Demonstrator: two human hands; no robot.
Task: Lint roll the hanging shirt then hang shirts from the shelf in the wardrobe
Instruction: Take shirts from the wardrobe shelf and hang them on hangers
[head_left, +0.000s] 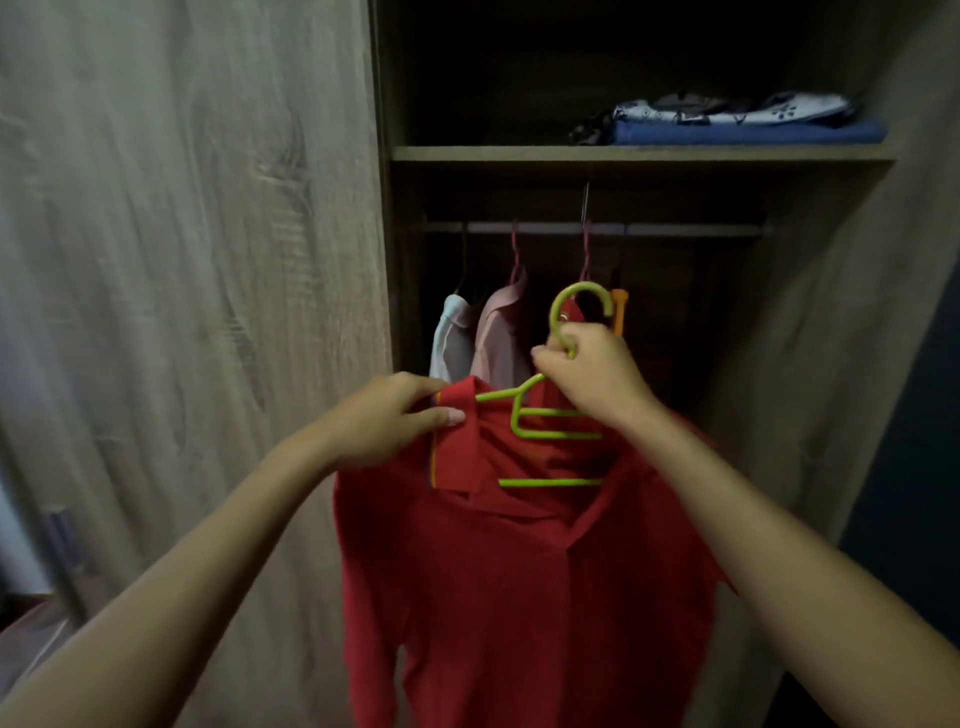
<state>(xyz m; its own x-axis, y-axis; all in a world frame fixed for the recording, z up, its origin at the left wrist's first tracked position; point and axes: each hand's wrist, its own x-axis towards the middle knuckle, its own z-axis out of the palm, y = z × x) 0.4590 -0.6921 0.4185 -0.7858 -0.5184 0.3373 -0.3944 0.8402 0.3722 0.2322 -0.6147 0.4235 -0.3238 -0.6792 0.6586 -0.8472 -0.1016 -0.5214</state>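
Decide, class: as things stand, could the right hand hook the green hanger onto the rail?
Probably yes. The right hand grips the green hanger by its neck, hook up, just below the rail. A gap right of the hanging shirts looks free.

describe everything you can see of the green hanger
The green hanger looks like smooth lime plastic, with a big open hook on top, sloping shoulders and several horizontal bars. It is upright in front of the wardrobe, below the rail, not hooked on. The right hand grips its neck under the hook. The red shirt is draped over it, and the left hand pinches the collar beside its left arm.
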